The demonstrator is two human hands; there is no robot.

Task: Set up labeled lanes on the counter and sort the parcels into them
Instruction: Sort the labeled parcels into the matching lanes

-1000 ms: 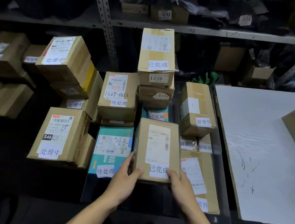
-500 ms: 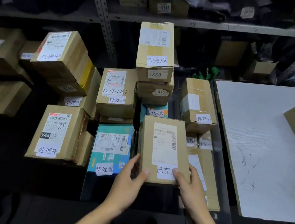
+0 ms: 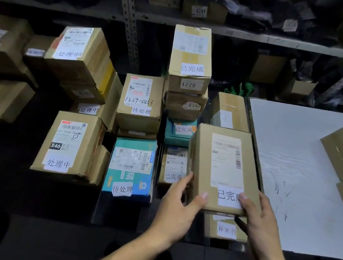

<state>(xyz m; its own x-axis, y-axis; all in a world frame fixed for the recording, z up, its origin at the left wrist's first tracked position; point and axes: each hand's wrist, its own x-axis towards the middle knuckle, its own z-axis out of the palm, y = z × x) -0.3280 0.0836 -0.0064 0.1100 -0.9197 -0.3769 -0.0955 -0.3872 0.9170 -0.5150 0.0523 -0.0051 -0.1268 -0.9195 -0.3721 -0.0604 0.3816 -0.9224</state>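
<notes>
Grey metal shelving behind, perforated upright post, green bag

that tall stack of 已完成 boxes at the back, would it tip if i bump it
Probably. The top box sits high on a narrower, crumpled box, so the stack looks top-heavy. A push would likely slide the top box off first. Its weight cannot be judged.

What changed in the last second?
The held box, tagged 已完成, moved right toward the white board, uncovering another 已完成 box beneath. Left hand and right hand kept their grip on its near corners. The other stacks stayed put.
</notes>
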